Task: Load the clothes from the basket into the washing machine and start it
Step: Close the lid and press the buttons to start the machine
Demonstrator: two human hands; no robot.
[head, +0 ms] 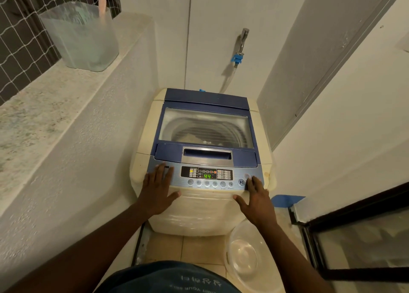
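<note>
A cream top-loading washing machine with a blue lid stands against the wall. The lid is closed, and through its window pale clothes show in the drum. The control panel is lit and reads 44 in green. My left hand lies flat, fingers spread, on the panel's left end. My right hand rests at the panel's right end, its fingertips on the buttons beside the start/pause button. Neither hand holds anything.
A clear plastic basin sits on the tiled floor at the machine's front right. A frosted container stands on the stone ledge at left. A tap with a hose is on the back wall. A dark-framed glass door is at right.
</note>
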